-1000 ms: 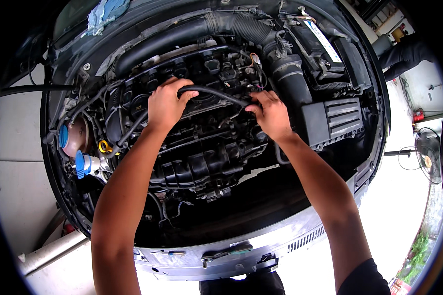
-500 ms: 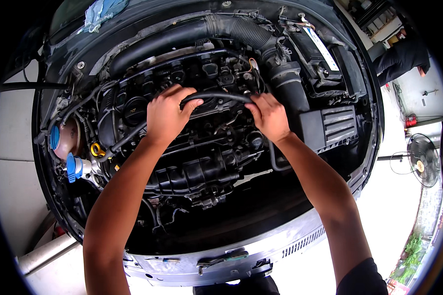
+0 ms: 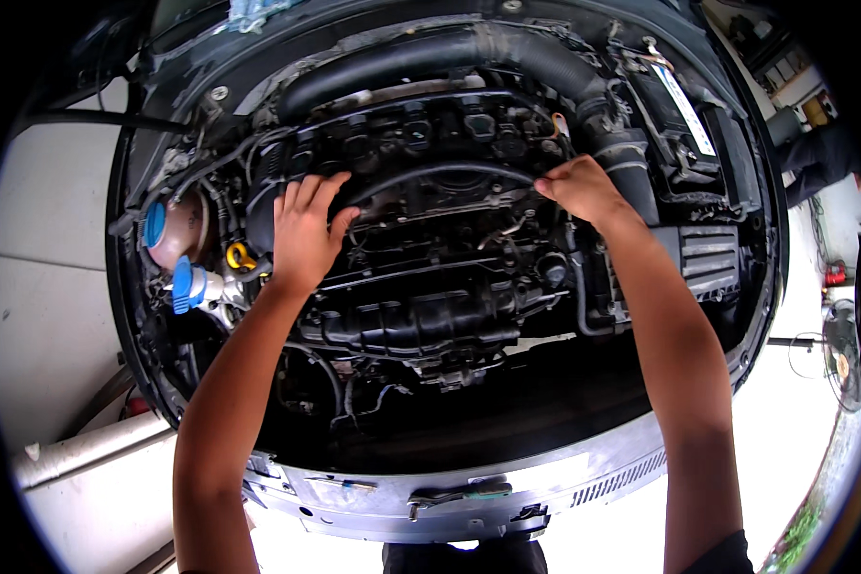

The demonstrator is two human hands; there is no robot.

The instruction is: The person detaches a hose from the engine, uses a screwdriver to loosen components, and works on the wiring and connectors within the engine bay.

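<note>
My left hand (image 3: 302, 234) rests over the left part of a thick black hose (image 3: 450, 168), its fingers curved over it and the thumb alongside. At the hose's right part my right hand (image 3: 580, 191) grips it with bent fingers. The hose arches across the engine (image 3: 411, 316) in the open bay. Left of my left hand are a yellow dipstick ring (image 3: 240, 256), a pinkish coolant tank (image 3: 182, 239) with blue lid, and a blue filler cap (image 3: 187, 283).
Around the bay are a battery (image 3: 681, 120), an air box (image 3: 708, 263) and a blue cloth (image 3: 258, 11). Tools (image 3: 459, 493) lie on the front panel (image 3: 354, 459). At right are another person's dark-clothed leg (image 3: 813, 167) and a standing fan (image 3: 840, 354).
The view has shifted, moving the bay rightward in the picture. My left hand has slid leftward along the hose with looser fingers; my right hand has risen slightly, still holding it.
</note>
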